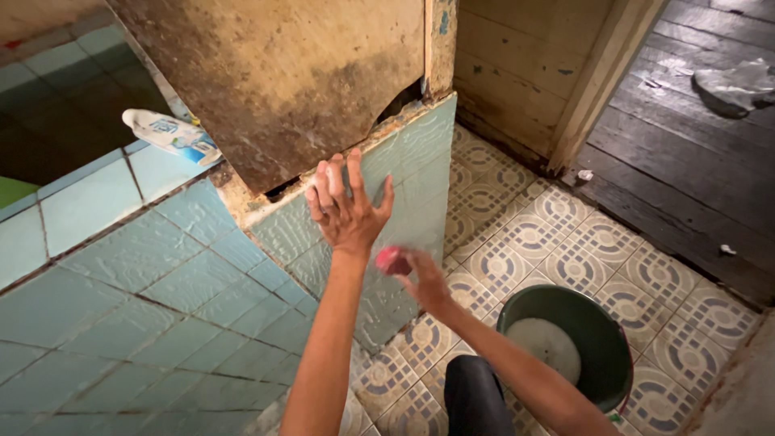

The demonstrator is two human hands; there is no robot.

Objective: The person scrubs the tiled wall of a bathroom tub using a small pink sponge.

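My left hand [347, 206] is raised with fingers spread, palm toward the pale green tiled wall [404, 161] of a low basin, holding nothing. Just below it my right hand [421, 278] grips a small pink-red scrubbing pad [392, 260] and presses it against the same tiled wall face. My knee in dark trousers [472, 391] shows below the arms.
A dark green bucket [601, 323] with whitish liquid stands on the patterned floor tiles at my right. A white and blue tube [169, 133] lies on the basin's tiled rim. A stained wooden board rises above the wall. A dark plank floor lies beyond the doorway at right.
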